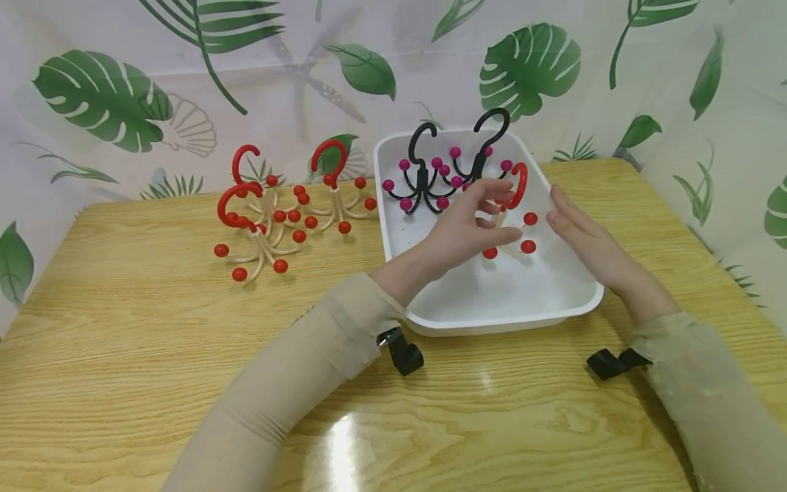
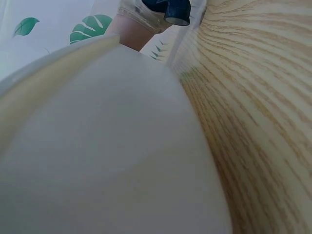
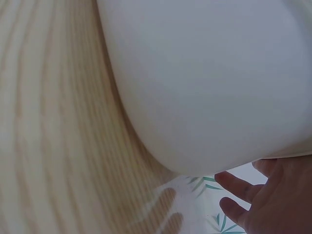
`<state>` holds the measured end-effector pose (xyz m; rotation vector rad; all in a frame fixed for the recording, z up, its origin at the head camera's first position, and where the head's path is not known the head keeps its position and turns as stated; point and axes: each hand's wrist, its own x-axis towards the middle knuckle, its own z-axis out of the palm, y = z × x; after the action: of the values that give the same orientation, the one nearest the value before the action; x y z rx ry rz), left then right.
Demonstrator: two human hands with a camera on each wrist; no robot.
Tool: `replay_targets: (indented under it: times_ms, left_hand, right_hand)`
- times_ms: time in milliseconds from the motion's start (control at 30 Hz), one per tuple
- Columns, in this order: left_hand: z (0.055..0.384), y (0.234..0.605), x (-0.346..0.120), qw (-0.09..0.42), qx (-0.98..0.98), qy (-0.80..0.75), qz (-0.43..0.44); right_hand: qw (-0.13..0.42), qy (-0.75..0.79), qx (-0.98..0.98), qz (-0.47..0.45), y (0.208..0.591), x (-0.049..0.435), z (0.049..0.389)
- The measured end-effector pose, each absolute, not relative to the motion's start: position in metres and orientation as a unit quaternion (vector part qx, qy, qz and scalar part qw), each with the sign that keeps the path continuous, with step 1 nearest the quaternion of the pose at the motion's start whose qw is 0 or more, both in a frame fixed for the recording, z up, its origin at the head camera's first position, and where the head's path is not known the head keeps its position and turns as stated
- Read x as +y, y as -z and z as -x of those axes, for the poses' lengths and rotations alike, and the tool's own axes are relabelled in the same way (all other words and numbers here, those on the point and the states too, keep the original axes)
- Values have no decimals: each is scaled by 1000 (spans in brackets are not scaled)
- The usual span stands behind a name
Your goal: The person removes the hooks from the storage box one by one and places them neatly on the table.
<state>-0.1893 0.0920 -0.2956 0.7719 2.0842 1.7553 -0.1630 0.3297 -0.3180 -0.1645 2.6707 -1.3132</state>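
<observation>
My left hand (image 1: 467, 229) is over a white plastic tub (image 1: 510, 297), fingers and thumb apart, right beside a red-hooked hanger (image 1: 521, 184). That hanger stands in the tub; its pale arms end in red balls, and my hand partly hides it. My right hand (image 1: 590, 242) rests at the tub's right rim with fingers fairly straight; in the right wrist view, its fingers (image 3: 239, 187) show by the tub's outer wall. Farther back in the tub stand two black hangers with pink balls, one on the left (image 1: 422, 179) and one on the right (image 1: 478, 164).
Left of the tub, three red-and-cream hangers stand on the wooden table (image 1: 154, 328): one in front (image 1: 258, 239), one behind it (image 1: 268, 205), one nearer the tub (image 1: 335, 198). A leaf-patterned cloth (image 1: 430, 89) hangs behind the table.
</observation>
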Motion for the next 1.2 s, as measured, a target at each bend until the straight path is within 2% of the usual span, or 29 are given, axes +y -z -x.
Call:
replay_targets:
  times_ms: [233, 333, 700, 1000, 1200]
  left_hand:
    - [188, 294, 93, 204, 718, -602, -284]
    - [188, 294, 94, 209, 713, -606, -285]
    - [191, 297, 94, 167, 717, -620, -270]
    - [189, 297, 93, 101, 736, -628, -231]
    - [189, 297, 91, 87, 735, -632, -229]
  right_hand:
    - [81, 441, 892, 61, 318, 330, 164]
    - [81, 441, 892, 60, 318, 330, 163]
    - [81, 431, 897, 59, 320, 332, 164]
    - [77, 434, 895, 59, 318, 329, 163]
    - [76, 436, 895, 62, 319, 330, 164]
